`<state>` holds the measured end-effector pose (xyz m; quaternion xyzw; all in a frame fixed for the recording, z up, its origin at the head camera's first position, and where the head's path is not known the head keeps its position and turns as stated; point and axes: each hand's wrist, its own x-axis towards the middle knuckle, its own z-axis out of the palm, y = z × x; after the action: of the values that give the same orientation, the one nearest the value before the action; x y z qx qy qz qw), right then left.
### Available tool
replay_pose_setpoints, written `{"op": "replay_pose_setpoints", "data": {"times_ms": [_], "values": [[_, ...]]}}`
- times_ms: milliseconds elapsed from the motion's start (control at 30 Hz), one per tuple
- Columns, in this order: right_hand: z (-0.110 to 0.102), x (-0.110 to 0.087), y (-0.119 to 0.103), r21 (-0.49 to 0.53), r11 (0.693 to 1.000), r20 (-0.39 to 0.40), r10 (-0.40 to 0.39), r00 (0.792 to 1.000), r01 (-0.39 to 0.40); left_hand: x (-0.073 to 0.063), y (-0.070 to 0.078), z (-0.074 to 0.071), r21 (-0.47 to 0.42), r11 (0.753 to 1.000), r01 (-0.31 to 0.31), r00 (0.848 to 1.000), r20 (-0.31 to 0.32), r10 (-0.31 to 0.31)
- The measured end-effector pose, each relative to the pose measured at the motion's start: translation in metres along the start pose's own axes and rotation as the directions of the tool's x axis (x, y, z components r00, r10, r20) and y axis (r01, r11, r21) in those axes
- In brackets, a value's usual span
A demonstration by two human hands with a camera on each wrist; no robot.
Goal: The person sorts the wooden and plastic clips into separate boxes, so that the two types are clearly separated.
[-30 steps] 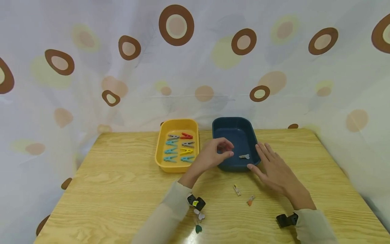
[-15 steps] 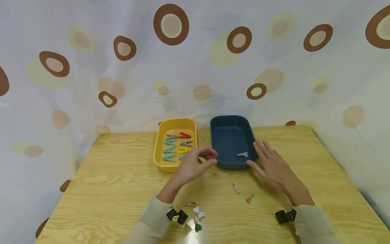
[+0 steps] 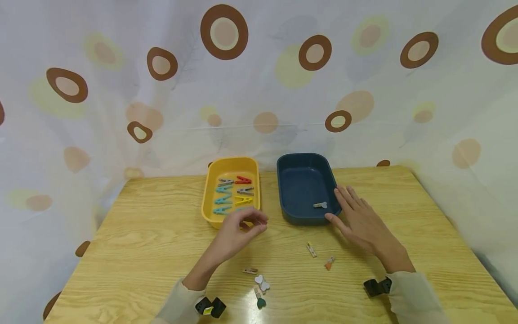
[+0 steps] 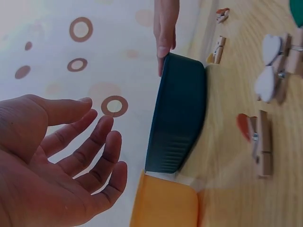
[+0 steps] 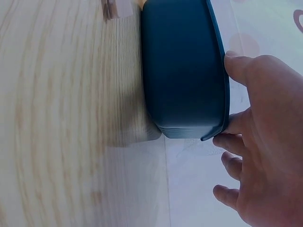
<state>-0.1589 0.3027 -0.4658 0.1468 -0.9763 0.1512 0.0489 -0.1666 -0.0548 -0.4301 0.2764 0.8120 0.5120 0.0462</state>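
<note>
My left hand [image 3: 238,231] hovers over the table in front of the yellow bin [image 3: 204,211], its fingers loosely bent with nothing between them. In the left wrist view the left palm [image 4: 42,184] faces the camera. At the right front corner of the dark blue bin [image 3: 303,221], my right hand [image 3: 364,229] rests with thumb and fingertips against the rim. A small wooden clothespin [image 3: 320,205] with a pale heart lies inside that bin. On the table are a yellow-tipped clothespin [image 3: 311,249], an orange-tipped one, a red-heart clothespin [image 4: 259,142], white-heart clothespins [image 4: 268,80] and a green-heart clothespin [image 3: 260,299].
Inside the yellow bin lie several plastic clips: turquoise clips [image 3: 222,200], a red clip [image 3: 243,180], a yellow clip [image 3: 243,200] and grey ones. Both bins stand side by side near the back edge of the wooden table [image 3: 154,234], before a patterned curtain [image 3: 243,90].
My left hand has moved from over the blue bin leftward and toward me, uncovering the clothespins near its wrist. The right hand has stayed at the blue bin's rim.
</note>
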Motion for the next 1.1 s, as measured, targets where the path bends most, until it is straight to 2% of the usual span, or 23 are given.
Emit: {"op": "replay_pose_setpoints", "data": {"times_ms": [267,533,700,933,1100], "values": [[0.001,0.004,-0.004,0.006,1.0,0.011,-0.001,1.0,0.001,-0.023,-0.014,-0.005,-0.016,0.996,0.084,0.996,0.025,-0.084],[0.0,0.006,-0.002,-0.002,1.0,0.011,-0.002,1.0,0.002,-0.04,-0.027,-0.002,0.009,0.995,0.103,0.994,0.043,-0.104],[0.0,0.006,-0.002,-0.001,1.0,0.008,-0.007,1.0,0.007,-0.049,-0.034,0.0,0.017,0.991,0.135,0.989,0.064,-0.136],[0.001,0.004,-0.001,0.004,1.0,0.012,-0.005,1.0,0.005,-0.058,-0.044,0.002,0.028,0.987,0.16,0.983,0.089,-0.162],[0.001,0.002,0.0,0.009,1.0,0.006,-0.004,1.0,0.004,-0.059,-0.047,0.001,0.078,0.983,0.166,0.977,0.123,-0.175]]}}
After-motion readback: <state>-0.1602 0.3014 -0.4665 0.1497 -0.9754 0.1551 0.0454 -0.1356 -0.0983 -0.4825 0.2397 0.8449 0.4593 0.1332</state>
